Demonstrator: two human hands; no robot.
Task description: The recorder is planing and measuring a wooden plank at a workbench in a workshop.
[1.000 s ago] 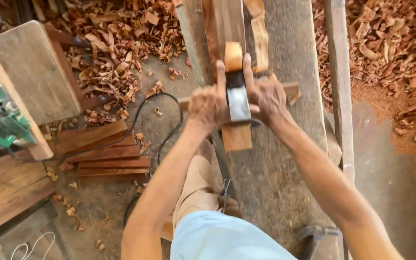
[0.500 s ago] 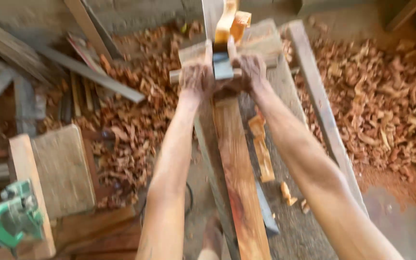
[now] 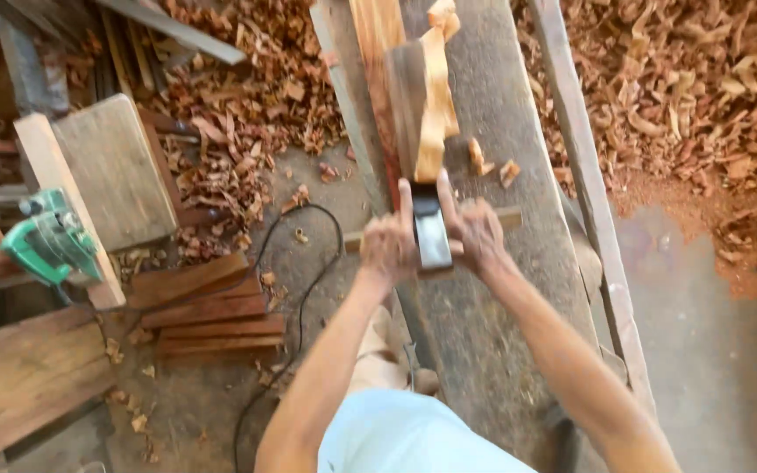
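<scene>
Wooden and dark-bladed, a hand plane sits on the reddish plank that lies lengthwise along the grey bench. The left hand and right hand are closed around the plane's cross handle from either side, forefingers stretched forward along the body, a grip that lets both arms push evenly down the grain. A long pale shaving curls up ahead of the blade. Small chips lie on the bench beside it. Heaps of red-brown shavings cover the floor on both sides. At the left, a green power tool rests on a board, its black cord trailing over the floor near stacked offcuts.
</scene>
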